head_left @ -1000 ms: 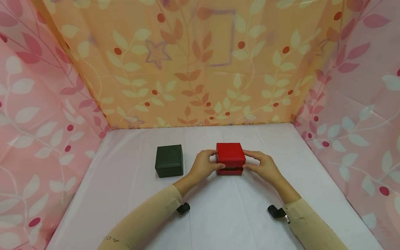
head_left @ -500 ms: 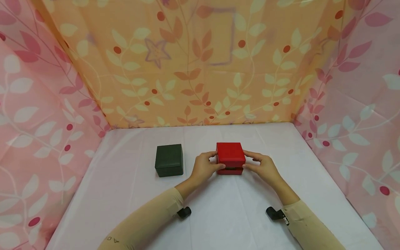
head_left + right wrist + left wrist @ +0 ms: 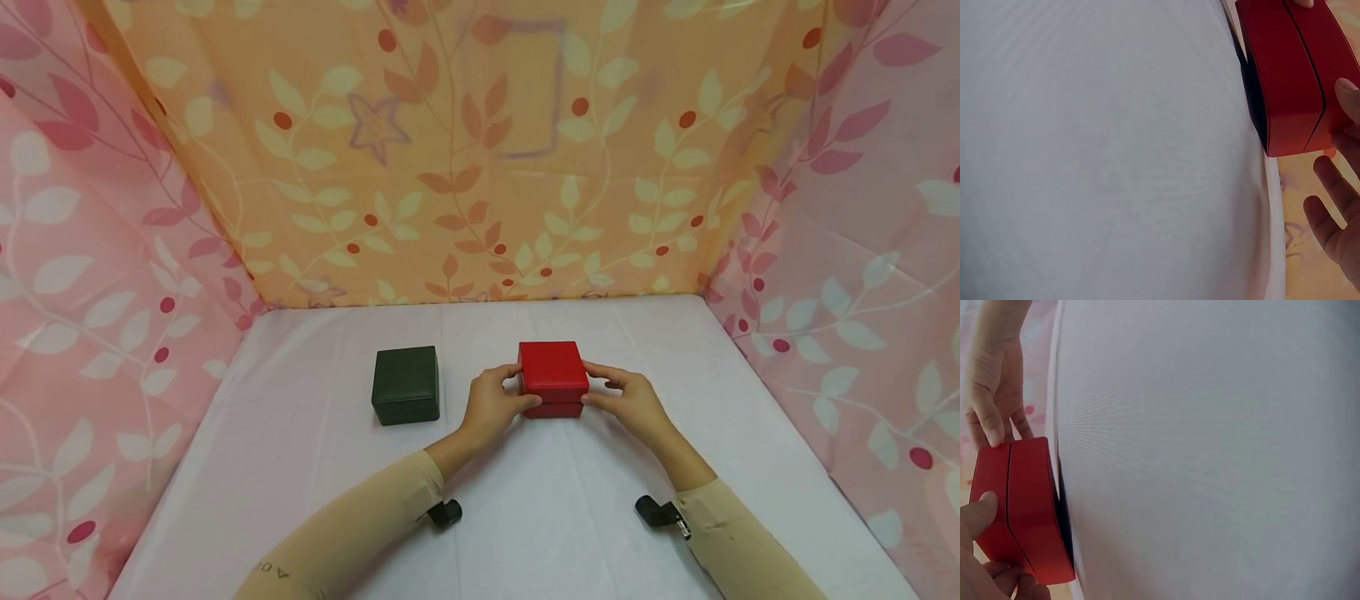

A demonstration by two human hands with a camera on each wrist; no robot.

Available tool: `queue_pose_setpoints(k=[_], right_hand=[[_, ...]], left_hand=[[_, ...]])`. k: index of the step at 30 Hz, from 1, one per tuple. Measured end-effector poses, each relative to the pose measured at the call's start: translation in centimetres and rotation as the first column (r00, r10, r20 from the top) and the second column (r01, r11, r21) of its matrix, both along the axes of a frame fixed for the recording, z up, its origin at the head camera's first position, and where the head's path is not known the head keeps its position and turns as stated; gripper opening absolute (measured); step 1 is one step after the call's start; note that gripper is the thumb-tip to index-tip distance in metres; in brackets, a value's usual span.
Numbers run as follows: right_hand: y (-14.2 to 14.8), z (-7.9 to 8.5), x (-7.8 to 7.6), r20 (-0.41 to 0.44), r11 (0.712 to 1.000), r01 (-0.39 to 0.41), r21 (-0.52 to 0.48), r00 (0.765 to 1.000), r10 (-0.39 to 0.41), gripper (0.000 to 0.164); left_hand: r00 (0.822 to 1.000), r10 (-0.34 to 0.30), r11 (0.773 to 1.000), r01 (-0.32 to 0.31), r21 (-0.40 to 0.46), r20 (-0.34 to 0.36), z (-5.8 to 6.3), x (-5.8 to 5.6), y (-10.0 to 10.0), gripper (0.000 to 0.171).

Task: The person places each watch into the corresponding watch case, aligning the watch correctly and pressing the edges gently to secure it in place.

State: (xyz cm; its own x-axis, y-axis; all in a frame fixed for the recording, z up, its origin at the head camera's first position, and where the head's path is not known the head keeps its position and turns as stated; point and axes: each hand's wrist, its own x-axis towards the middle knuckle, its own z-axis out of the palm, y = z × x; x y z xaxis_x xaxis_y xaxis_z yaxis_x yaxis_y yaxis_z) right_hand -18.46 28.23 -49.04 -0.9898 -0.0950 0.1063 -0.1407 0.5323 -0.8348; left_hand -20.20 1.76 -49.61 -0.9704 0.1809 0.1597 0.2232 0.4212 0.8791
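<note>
A red box (image 3: 552, 367) with a hinged-looking lid sits on the white table right of centre. Its lid lies flush on the base, leaving just a thin seam, plain in the left wrist view (image 3: 1029, 506). My left hand (image 3: 489, 404) pinches the lid's left side, thumb at the front corner and fingers behind. From the opposite side my right hand (image 3: 628, 402) grips it, the thumb (image 3: 1349, 99) on the lid; lower fingers stretch out free in the right wrist view. The box's contents are hidden.
A dark green box (image 3: 406, 385), its lid down, stands left of the red one, close to my left hand. Pink patterned cloth (image 3: 862, 275) walls both sides, and an orange patterned cloth (image 3: 465, 125) rises behind the white tabletop (image 3: 315, 467).
The red lid has come down: a dark gap at the front between lid and base has closed to a seam. Both hands keep their hold and barely shift. The green box stays put.
</note>
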Motion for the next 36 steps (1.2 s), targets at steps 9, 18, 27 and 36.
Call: queue_pose_setpoints(k=[9, 18, 27, 36], right_hand=[[-0.1, -0.2, -0.4, 0.006, 1.0, -0.005, -0.014, 1.0, 0.005, 0.061], [-0.2, -0.3, -0.8, -0.005, 1.0, 0.012, -0.019, 1.0, -0.012, 0.062], [-0.1, -0.7, -1.1, -0.02, 0.999, 0.002, -0.045, 1.0, -0.003, 0.062], [0.0, -0.8, -1.1, -0.034, 1.0, -0.012, -0.019, 0.999, 0.011, 0.06]], left_hand=[[1.0, 0.006, 1.0, -0.006, 0.014, 0.011, -0.1, -0.3, 0.2, 0.062], [1.0, 0.01, 1.0, -0.011, 0.015, 0.023, -0.1, -0.8, 0.4, 0.063], [0.999, 0.005, 1.0, -0.006, 0.031, 0.04, 0.0, -0.7, 0.4, 0.064], [0.996, -0.039, 0.998, 0.035, 0.055, 0.084, -0.3, -0.5, 0.2, 0.067]])
